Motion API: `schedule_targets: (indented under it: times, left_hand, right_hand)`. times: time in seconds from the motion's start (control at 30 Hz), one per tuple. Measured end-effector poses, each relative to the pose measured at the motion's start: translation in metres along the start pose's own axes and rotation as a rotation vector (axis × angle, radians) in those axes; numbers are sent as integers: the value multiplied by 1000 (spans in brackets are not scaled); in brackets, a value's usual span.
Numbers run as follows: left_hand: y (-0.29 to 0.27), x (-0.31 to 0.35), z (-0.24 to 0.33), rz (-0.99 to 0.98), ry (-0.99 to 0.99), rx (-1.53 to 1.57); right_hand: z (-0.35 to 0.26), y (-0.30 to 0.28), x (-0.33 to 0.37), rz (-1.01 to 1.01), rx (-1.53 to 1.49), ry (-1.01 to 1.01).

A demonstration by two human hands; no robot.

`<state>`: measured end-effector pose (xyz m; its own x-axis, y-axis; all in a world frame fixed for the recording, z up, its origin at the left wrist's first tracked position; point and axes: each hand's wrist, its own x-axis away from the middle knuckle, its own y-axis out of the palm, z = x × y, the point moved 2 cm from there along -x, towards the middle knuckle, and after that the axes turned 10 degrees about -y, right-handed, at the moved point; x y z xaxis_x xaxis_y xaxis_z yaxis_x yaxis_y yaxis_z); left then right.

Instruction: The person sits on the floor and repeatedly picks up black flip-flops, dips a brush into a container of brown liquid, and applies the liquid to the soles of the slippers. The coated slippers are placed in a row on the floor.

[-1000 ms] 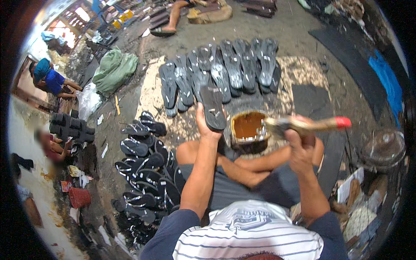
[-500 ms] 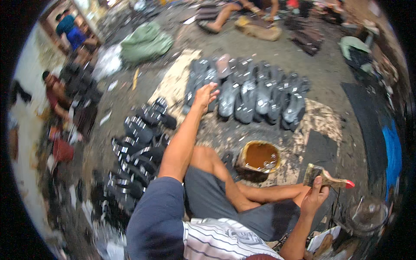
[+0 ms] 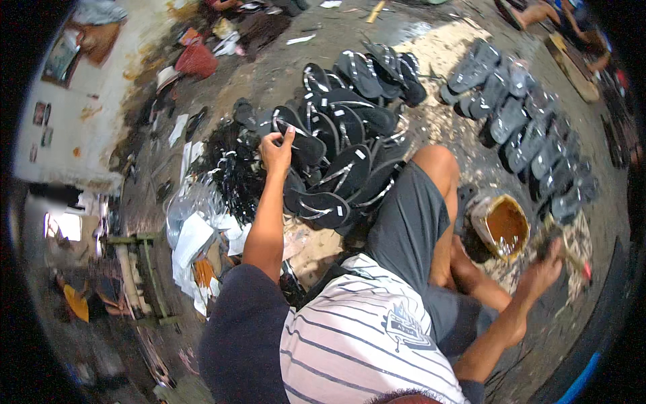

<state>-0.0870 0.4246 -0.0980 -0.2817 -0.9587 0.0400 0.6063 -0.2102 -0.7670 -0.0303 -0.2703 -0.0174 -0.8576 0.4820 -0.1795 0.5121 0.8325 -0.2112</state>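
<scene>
My left hand [image 3: 276, 156] reaches to the left edge of a heap of black sandals. Its thumb and fingers close on the rim of one black sandal [image 3: 304, 147] with a shiny strap. Other strapped sandals [image 3: 350, 168] lie overlapped beside it. On the right, my right hand [image 3: 540, 275] grips a brush [image 3: 573, 261] with a red-tipped handle; motion blurs its bristle end. Close to that hand stands a pot [image 3: 479, 217] with a crusted yellowish rim, holding brown liquid [image 3: 506, 227].
Rows of glossy dark soles [image 3: 509, 122] lie beyond the pot, at the upper right. A bundle of shiny black strips [image 3: 232, 165] and white scraps [image 3: 194, 239] sit left of my arm. A red bucket [image 3: 196, 60] stands at the wall; another person's leg [image 3: 535, 15] shows far right.
My view has swung left. My left hand has gone from beside the rows of soles to the sandal heap and taken hold of a sandal. The brush stays in my right hand.
</scene>
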Motion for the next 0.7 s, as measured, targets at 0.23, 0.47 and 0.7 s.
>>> schedule_targets:
  times: [0.23, 0.47, 0.7]
  left_hand:
    - [-3, -11, 35, 36, 465, -20]
    - [35, 191, 114, -775, 795, 360]
    - [58, 251, 135, -752, 1021, 209]
  right_hand:
    - [82, 59, -21, -327, 361, -110]
    - [114, 36, -7, -240, 465, -312]
    - [90, -60, -5, -364, 961, -355]
